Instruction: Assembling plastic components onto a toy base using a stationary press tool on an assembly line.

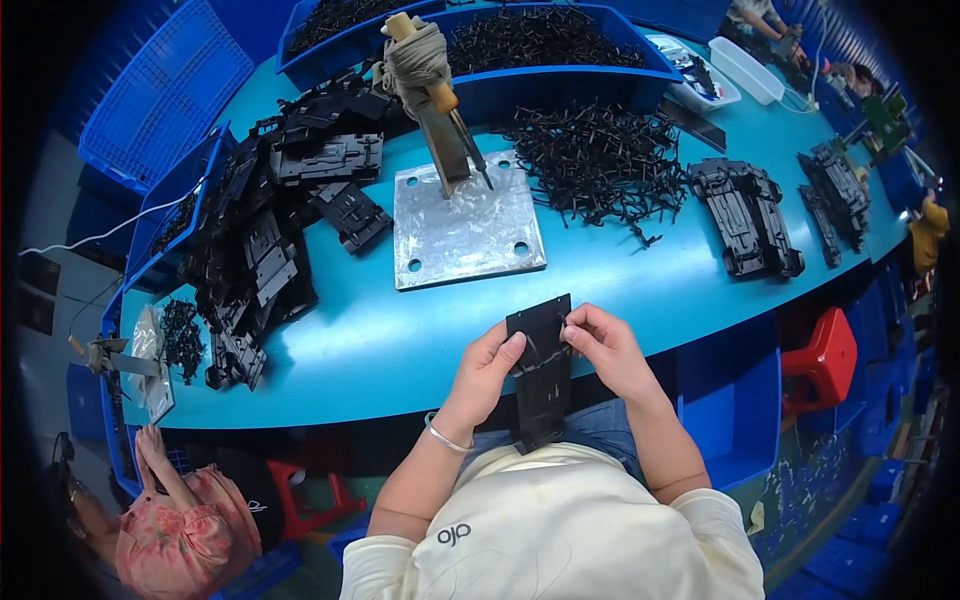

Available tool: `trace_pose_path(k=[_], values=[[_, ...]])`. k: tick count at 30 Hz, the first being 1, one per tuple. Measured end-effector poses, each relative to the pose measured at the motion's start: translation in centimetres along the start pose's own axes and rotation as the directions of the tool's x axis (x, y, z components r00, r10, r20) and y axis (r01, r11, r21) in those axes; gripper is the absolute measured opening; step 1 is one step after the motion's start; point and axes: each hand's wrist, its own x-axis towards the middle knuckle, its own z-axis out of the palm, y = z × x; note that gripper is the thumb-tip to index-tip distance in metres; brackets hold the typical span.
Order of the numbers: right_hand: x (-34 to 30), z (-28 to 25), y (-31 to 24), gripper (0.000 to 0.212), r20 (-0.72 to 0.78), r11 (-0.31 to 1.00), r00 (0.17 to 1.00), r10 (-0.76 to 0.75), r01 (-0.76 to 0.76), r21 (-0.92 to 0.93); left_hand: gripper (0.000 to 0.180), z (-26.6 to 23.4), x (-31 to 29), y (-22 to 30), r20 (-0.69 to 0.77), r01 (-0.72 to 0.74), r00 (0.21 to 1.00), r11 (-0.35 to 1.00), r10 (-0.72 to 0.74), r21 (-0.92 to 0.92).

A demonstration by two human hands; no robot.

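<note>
A long flat black plastic chassis plate (pixel 543 392) stands tilted in front of my body, its lower end near my lap. My left hand (pixel 484 368) grips its left edge, thumb on the upper face. At the upper right edge, the thumb and forefinger of my right hand (pixel 610 350) are pinched together against the plate; any small part between them is too hidden to name. Beyond the plate, a square metal base (pixel 470 240) lies on the table, with a cloth-wrapped upright (pixel 418 70) and a soldering iron (pixel 468 145) pointing down at it.
Black chassis parts (pixel 265 245) are heaped at left, with small black stick-like parts (pixel 600 160) piled right of the base. More chassis (pixel 745 220) stand at right. Blue bins (pixel 560 80) line the back. A red stool (pixel 825 360) is at right; a person (pixel 190 525) sits at left.
</note>
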Motion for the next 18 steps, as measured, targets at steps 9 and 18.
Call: trace_pose_path(k=[9, 18], values=[[-0.1, 0.0, -0.1, 0.007, 0.049, 0.996, 0.998, 0.042, -0.046, 0.076, 0.031, 0.0, -0.2, -0.2, 0.012, 0.004, 1.000, 1.000, -0.004, -0.007], [-0.2, 1.1, 0.4, 0.009, -0.119, 0.998, 0.993, 0.015, -0.008, 0.061, 0.031, 0.7, -0.5, 0.0, 0.014, -0.028, 0.999, 0.997, 0.029, -0.070]])
